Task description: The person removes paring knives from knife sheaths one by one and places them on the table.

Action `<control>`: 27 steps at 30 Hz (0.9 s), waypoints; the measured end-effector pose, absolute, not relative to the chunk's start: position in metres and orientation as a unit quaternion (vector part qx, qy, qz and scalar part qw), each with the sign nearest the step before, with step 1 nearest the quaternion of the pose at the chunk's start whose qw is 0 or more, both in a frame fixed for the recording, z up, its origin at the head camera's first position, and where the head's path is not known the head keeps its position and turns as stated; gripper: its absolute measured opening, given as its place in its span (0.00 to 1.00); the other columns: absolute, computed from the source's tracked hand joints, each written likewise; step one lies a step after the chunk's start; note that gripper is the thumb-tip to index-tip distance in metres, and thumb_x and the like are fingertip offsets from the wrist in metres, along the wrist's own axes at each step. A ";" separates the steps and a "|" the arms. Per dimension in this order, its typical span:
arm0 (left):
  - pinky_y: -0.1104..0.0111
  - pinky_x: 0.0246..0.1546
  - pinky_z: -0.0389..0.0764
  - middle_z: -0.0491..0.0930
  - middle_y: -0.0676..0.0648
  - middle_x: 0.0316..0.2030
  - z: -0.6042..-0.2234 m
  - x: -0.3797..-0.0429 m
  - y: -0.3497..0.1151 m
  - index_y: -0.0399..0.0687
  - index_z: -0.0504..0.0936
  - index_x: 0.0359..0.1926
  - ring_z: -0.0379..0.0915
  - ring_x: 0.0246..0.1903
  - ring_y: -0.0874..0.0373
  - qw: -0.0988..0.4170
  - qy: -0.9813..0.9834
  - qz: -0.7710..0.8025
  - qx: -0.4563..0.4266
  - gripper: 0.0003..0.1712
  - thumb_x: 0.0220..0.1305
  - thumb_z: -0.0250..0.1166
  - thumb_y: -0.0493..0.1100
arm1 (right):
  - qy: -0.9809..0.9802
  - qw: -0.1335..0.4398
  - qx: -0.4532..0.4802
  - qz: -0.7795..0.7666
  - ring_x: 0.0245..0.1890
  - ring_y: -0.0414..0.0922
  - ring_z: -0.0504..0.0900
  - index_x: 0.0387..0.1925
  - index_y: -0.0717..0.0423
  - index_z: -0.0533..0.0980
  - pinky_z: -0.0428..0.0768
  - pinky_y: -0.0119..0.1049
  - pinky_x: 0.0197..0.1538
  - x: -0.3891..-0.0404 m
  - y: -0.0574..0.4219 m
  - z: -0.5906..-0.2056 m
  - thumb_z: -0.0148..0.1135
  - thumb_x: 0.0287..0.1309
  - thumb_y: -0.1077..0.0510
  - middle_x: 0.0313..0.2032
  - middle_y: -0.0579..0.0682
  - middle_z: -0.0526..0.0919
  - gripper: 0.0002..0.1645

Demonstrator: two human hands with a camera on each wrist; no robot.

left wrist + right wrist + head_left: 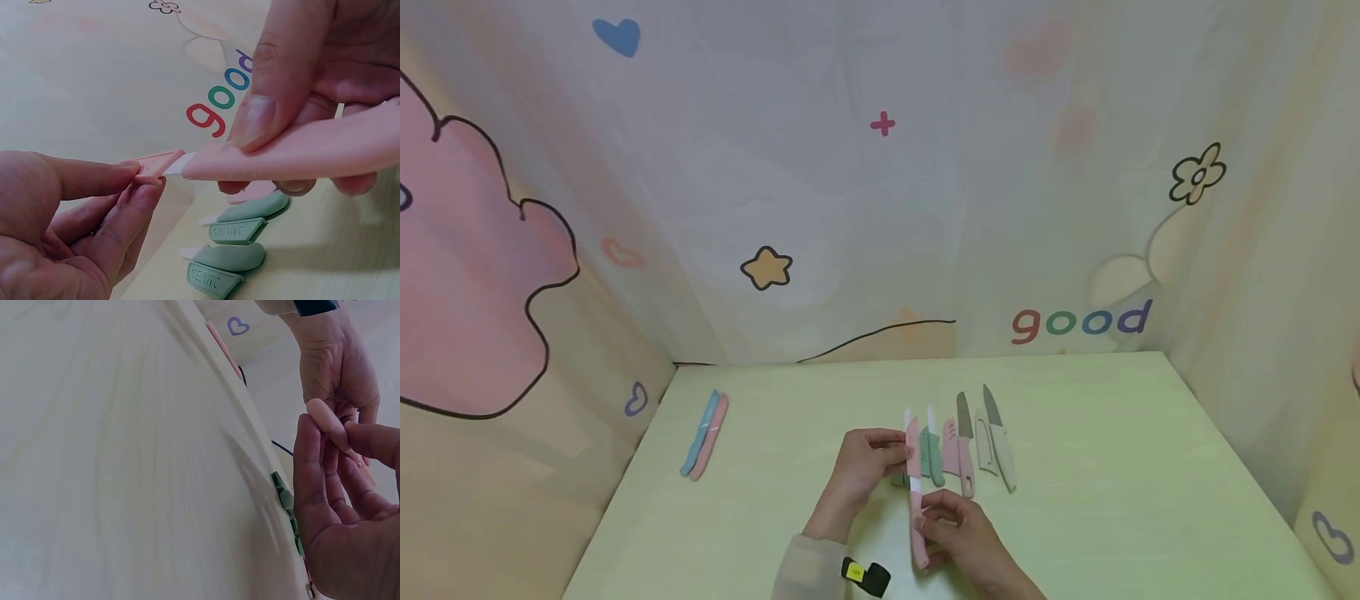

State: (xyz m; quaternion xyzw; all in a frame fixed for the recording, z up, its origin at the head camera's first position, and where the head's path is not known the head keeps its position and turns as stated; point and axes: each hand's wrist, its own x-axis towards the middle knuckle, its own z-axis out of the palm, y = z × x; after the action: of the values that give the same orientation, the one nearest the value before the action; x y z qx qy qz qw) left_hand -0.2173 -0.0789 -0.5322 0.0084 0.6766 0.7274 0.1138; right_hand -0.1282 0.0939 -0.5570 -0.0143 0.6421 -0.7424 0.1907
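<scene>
As the right forearm slants in from the bottom edge, the right hand [962,533] grips the handle of the pink knife [917,533] between thumb and fingers, above the table [760,517]. Just beyond, the left hand [867,460], angled rightward from its wrist, pinches the pink sheath [913,454] on the blade. Between sheath and handle shows a strip of white blade; the sheath covers the tip. Farther off lie two green knives [234,256], the left one mostly hidden in the head view. The left wrist view cuts off the handle's end.
</scene>
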 end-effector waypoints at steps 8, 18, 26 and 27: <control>0.63 0.35 0.87 0.84 0.40 0.32 -0.529 -0.218 -0.078 0.33 0.84 0.42 0.81 0.33 0.49 0.112 0.679 0.726 0.000 0.12 0.55 0.70 0.32 | 0.648 0.191 -0.006 -0.737 0.30 0.52 0.82 0.51 0.70 0.71 0.87 0.43 0.30 -0.126 0.092 -0.552 0.64 0.60 0.60 0.34 0.51 0.80 0.21; 0.61 0.37 0.87 0.84 0.40 0.33 -0.523 -0.221 -0.076 0.34 0.84 0.43 0.81 0.33 0.49 0.103 0.681 0.725 0.004 0.11 0.57 0.69 0.32 | 0.648 0.203 -0.003 -0.734 0.31 0.52 0.82 0.50 0.68 0.72 0.86 0.41 0.30 -0.121 0.096 -0.551 0.64 0.60 0.60 0.33 0.50 0.80 0.21; 0.63 0.35 0.87 0.84 0.40 0.33 -0.524 -0.221 -0.075 0.33 0.84 0.42 0.81 0.32 0.50 0.101 0.681 0.725 -0.006 0.11 0.57 0.69 0.32 | 0.641 0.200 -0.011 -0.741 0.31 0.51 0.82 0.51 0.68 0.71 0.86 0.41 0.29 -0.124 0.097 -0.558 0.63 0.60 0.61 0.34 0.50 0.79 0.20; 0.63 0.36 0.87 0.84 0.40 0.33 -0.524 -0.221 -0.075 0.34 0.84 0.42 0.81 0.32 0.49 0.100 0.682 0.725 -0.006 0.11 0.57 0.69 0.32 | 0.642 0.199 -0.011 -0.740 0.31 0.51 0.82 0.51 0.68 0.71 0.86 0.41 0.28 -0.125 0.097 -0.558 0.63 0.60 0.61 0.35 0.50 0.79 0.20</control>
State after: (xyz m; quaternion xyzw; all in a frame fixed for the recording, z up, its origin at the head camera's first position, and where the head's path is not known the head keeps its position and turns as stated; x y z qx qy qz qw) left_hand -0.2215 -0.0754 -0.5239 -0.0064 0.6819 0.7246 0.1000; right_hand -0.1245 0.0969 -0.5582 -0.0114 0.6422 -0.7402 0.1986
